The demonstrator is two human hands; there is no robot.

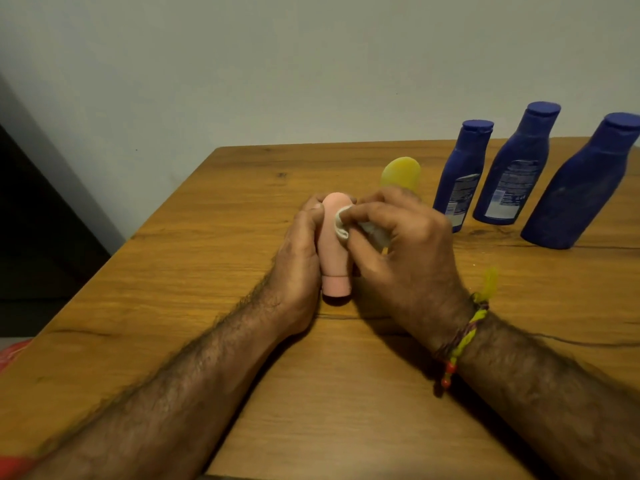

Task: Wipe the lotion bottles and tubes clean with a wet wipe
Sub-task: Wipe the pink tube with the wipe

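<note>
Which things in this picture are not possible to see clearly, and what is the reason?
Head view, the only one:
- yellow tube: its lower part is hidden behind the right hand.
- pink tube: its left side is covered by the left hand; no label shows.
- wet wipe: mostly bunched under the right fingers.
- three blue lotion bottles: label print too small and blurred to read; the rightmost is cut by the frame edge.

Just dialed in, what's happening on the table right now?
A person is cleaning a pink tube. The left hand grips it, cap toward the person, while the right hand presses a white wet wipe against its side. A yellow tube sits just behind the hands, partly hidden. Three blue bottles stand upright in a row at the right of the wooden table, untouched.
</note>
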